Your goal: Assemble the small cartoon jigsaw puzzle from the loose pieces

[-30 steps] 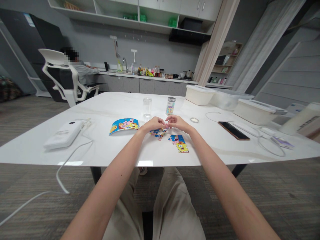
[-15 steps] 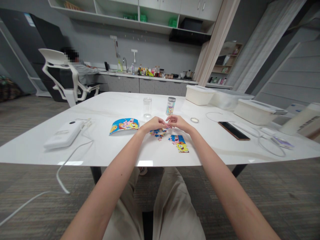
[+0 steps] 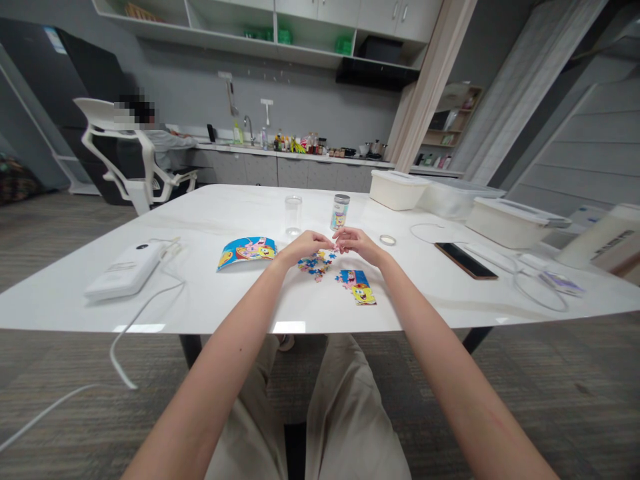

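- Your left hand (image 3: 307, 245) reaches over the table from the left, palm down, fingers bent and brought close toward the thumb; whether it grips anything, you cannot tell at this size.
- Your right hand (image 3: 359, 243) meets it from the other side, fingers curled inward, thumb near the fingertips.
- Something small and pink, apparently a puzzle piece (image 3: 335, 247), shows between your two sets of fingertips; you cannot tell which hand has hold of it.
- The loose puzzle pieces (image 3: 315, 266) lie in a multicoloured heap on the white table (image 3: 200, 303), just below your left hand.
- Nearer you and to the right of that heap, a joined puzzle section (image 3: 361, 291) lies flat, blue at the top and yellow below, its left edge jagged.
- Left of your left hand, a curved picture sheet (image 3: 249, 251) bows up from the tabletop.
- Beyond your hands stand a clear jar (image 3: 293, 213) and a printed canister (image 3: 339, 213).
- A round ring-like lid (image 3: 387, 240) lies just beyond your right wrist, with a dark phone (image 3: 465, 260) farther right.
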`<act>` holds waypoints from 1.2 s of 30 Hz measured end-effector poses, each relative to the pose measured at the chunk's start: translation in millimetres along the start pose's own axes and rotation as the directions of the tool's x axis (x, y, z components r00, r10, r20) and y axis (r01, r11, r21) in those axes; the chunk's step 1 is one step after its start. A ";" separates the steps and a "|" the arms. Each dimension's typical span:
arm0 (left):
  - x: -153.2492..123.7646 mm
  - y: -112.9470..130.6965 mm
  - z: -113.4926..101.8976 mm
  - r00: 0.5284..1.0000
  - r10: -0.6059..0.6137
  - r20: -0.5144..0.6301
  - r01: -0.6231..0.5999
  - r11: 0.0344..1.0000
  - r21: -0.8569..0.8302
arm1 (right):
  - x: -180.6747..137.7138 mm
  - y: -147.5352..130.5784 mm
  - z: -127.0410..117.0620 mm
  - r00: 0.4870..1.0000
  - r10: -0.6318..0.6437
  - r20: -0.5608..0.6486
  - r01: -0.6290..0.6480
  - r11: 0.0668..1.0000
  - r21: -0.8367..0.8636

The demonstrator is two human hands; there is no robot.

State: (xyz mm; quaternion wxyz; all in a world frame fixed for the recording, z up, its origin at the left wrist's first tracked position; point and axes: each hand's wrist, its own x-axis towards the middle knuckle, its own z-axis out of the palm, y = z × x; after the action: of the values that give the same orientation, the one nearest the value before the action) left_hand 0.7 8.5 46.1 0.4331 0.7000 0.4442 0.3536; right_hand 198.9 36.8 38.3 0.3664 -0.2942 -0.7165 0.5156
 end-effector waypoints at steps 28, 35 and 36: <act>1.7 -10.1 -4.2 0.994 -0.056 0.095 0.050 0.997 0.064 | -0.8 7.5 -1.4 0.992 0.065 0.112 -0.065 0.998 -0.005; 2.2 -10.5 -4.9 0.993 -0.011 0.121 0.007 0.999 0.038 | -1.7 6.5 -0.7 0.991 0.069 0.115 -0.068 0.998 -0.007; 2.7 -10.9 -5.2 0.993 -0.003 0.115 -0.002 0.999 0.042 | -2.1 5.8 -0.4 0.991 0.072 0.117 -0.072 0.997 -0.006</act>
State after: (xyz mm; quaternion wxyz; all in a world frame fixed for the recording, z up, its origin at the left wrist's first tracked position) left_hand -6.4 15.0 38.3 0.4435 0.7280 0.4260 0.3031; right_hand 200.6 37.0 32.4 0.3049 -0.2894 -0.7261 0.5441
